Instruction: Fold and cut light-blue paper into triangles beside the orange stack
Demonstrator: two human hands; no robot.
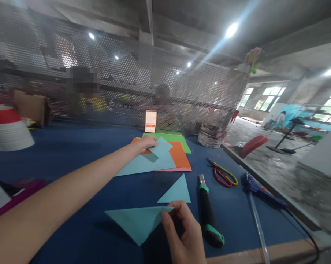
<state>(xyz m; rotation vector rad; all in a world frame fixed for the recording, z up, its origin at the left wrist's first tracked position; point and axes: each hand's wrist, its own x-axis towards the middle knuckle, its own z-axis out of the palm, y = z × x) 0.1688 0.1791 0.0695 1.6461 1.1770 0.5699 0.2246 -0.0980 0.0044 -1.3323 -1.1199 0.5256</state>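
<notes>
On blue table (72,154), three blue triangles (177,190) (two held)

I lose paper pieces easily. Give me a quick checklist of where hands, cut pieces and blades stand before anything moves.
1. Right hand pinches the large light-blue folded paper triangle: ok.
2. Left hand grips a small light-blue paper piece over the stack of coloured paper sheets: ok.
3. Loose small blue triangle lies flat, untouched: ok.
4. Green-and-black utility knife blade retracted: cannot tell.
5. Red-and-yellow scissors away from both hands: ok.
</notes>
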